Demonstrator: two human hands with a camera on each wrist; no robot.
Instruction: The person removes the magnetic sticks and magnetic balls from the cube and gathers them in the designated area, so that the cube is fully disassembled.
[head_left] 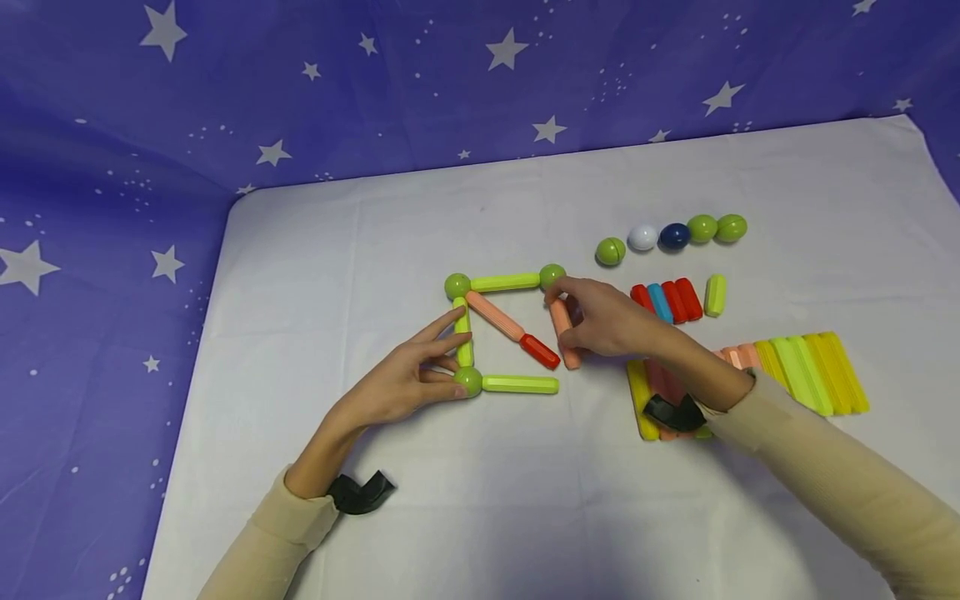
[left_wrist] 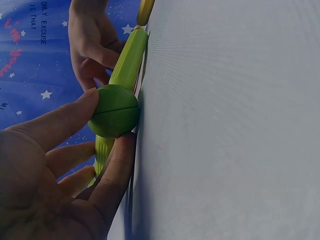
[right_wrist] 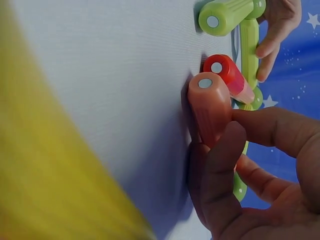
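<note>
My left hand (head_left: pixel 397 379) grips a green ball (head_left: pixel 468 381) at the near left corner of a flat frame, thumb on one side and fingers on the other. Light green rods run from that ball: one rod (head_left: pixel 521 384) to the right, another up to the far left ball (head_left: pixel 457 287). A third rod (head_left: pixel 506 282) joins that to the far right ball (head_left: pixel 552 276). My right hand (head_left: pixel 607 321) pinches a salmon rod (right_wrist: pixel 212 107), its far end close by the far right ball. Inside the frame, a salmon rod (head_left: pixel 495 316) and a short red rod (head_left: pixel 540 352) lie diagonally end to end.
At the back right sit loose green, white (head_left: pixel 642 237) and dark blue (head_left: pixel 675 237) balls. Short red, blue (head_left: pixel 660 303) and green (head_left: pixel 716 296) rods lie nearer. A row of long yellow (head_left: pixel 846 372), green and salmon rods is partly under my right forearm.
</note>
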